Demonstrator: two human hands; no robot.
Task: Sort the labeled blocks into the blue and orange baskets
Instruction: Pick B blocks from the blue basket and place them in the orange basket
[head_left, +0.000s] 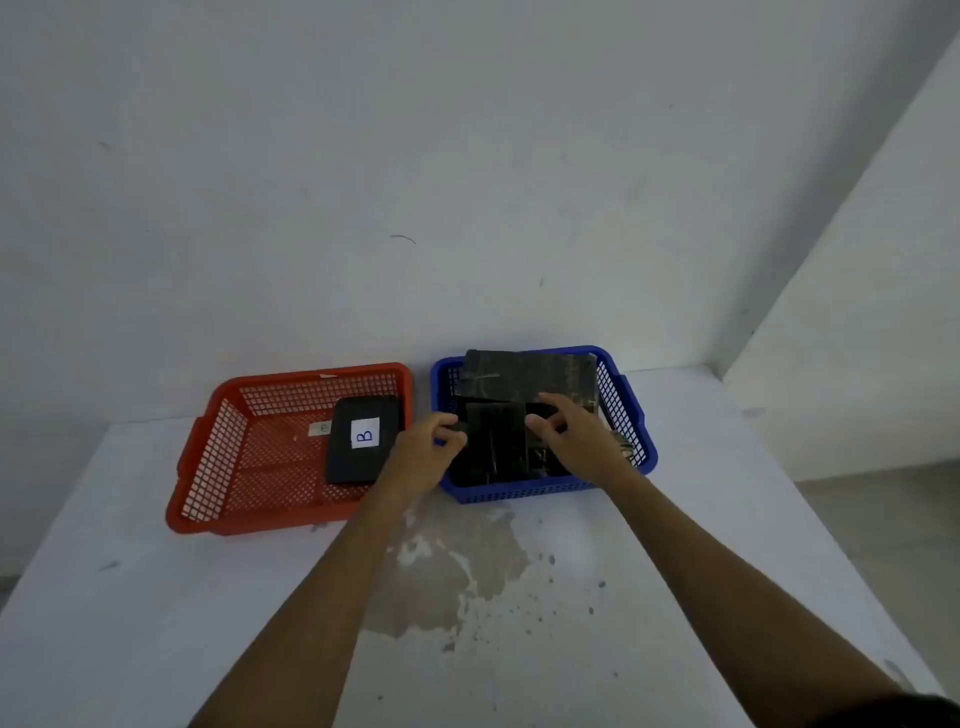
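An orange basket (208, 467) stands on the left of the table, holding one black block (343, 457) with a white label marked "B". To its right, a blue basket (519, 491) holds several black blocks; a large one (530, 374) leans at the back. My left hand (423, 452) and my right hand (582, 441) both grip the sides of a black block (496, 439) over the blue basket's front half. No label shows on that block's visible face.
A white table (156, 623) carries both baskets, with a worn grey patch (457, 566) in front of the blue basket. A white wall rises right behind the baskets. The table's right edge drops to the floor at the far right.
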